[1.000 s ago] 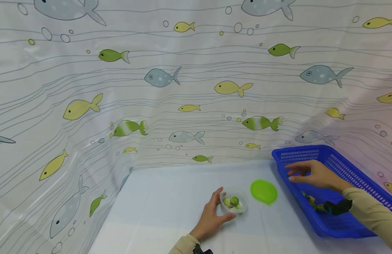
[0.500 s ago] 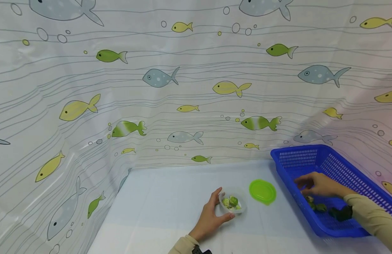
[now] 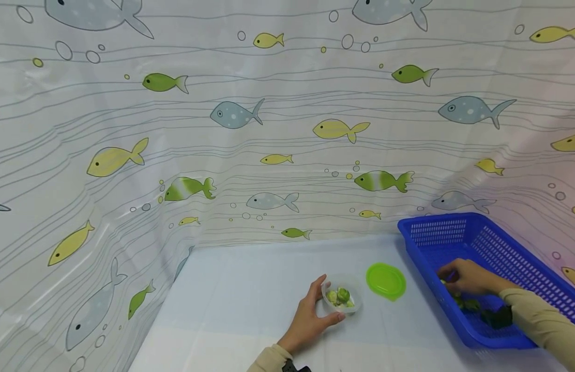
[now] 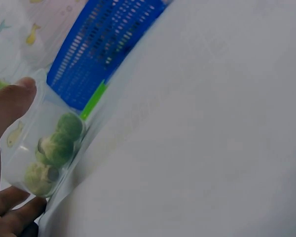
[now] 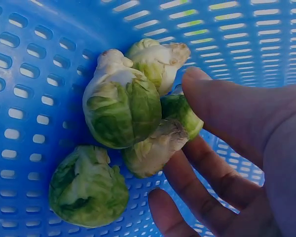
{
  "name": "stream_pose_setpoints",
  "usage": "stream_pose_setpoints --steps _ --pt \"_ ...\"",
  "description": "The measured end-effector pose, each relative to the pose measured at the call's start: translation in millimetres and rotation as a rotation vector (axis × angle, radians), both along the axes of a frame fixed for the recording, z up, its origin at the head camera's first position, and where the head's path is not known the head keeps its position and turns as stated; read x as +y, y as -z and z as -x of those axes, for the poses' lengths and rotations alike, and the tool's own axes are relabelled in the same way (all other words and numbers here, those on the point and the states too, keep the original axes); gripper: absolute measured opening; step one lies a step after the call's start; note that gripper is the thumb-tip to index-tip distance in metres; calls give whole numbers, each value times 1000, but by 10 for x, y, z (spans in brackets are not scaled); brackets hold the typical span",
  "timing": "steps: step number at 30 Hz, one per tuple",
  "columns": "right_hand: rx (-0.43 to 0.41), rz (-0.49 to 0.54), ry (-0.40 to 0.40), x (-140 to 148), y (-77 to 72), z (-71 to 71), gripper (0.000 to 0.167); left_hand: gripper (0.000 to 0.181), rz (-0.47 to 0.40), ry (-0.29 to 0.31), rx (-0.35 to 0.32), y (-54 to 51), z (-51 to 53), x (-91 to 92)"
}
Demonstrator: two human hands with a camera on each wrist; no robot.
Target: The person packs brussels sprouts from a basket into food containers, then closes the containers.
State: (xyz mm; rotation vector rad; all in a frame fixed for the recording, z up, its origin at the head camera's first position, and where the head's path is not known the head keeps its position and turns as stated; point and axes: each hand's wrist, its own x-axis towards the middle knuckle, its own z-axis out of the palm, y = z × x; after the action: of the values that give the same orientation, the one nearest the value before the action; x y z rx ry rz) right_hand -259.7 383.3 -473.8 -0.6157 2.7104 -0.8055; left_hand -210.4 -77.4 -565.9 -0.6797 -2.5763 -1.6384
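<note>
My left hand [image 3: 308,319] holds a small clear plastic tub [image 3: 357,305] on the table, thumb on the near side and fingers on the far side. Several Brussels sprouts [image 4: 56,148] sit in the bottom of the tub, seen through its wall in the left wrist view. Inside the blue basket, my right hand [image 3: 475,278] has its thumb and fingers around a green Brussels sprout [image 5: 180,109], partly hidden by the thumb. More loose Brussels sprouts [image 5: 119,106] lie close beside it, against the basket's wall.
The blue perforated basket [image 3: 459,330] stands at the table's right side. Between it and the tub, a bright green lid [image 3: 385,280] lies flat on the white table [image 3: 241,289]. A fish-patterned curtain [image 3: 269,175] hangs behind and at both sides.
My right hand has gone down from above the basket's edge into the basket, and its fingers have closed around a Brussels sprout. The left hand stays at the tub.
</note>
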Motion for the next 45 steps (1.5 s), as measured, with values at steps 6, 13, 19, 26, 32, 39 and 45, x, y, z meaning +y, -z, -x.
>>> stream_pose_setpoints --steps 6,13,19,26,32,39,45 --pt "-2 -18 14 -27 6 15 38 98 -3 0 17 12 -3 -10" --pt "-11 -14 2 -34 16 27 42 97 -7 4 13 0 -10 -11" --pt "9 -55 8 -27 51 38 40 96 -21 7 -1 -33 -22 4" --pt "-12 -49 13 -19 55 51 44 96 -21 7 -11 -39 -24 3" --pt "-21 -55 6 -22 45 46 43 96 -12 6 -19 -45 -30 -1" --pt "-20 -58 -1 -5 29 31 42 97 -11 5 -19 -47 -36 1" --pt "16 -73 -2 25 54 42 41 97 -11 1 -7 -26 -24 7"
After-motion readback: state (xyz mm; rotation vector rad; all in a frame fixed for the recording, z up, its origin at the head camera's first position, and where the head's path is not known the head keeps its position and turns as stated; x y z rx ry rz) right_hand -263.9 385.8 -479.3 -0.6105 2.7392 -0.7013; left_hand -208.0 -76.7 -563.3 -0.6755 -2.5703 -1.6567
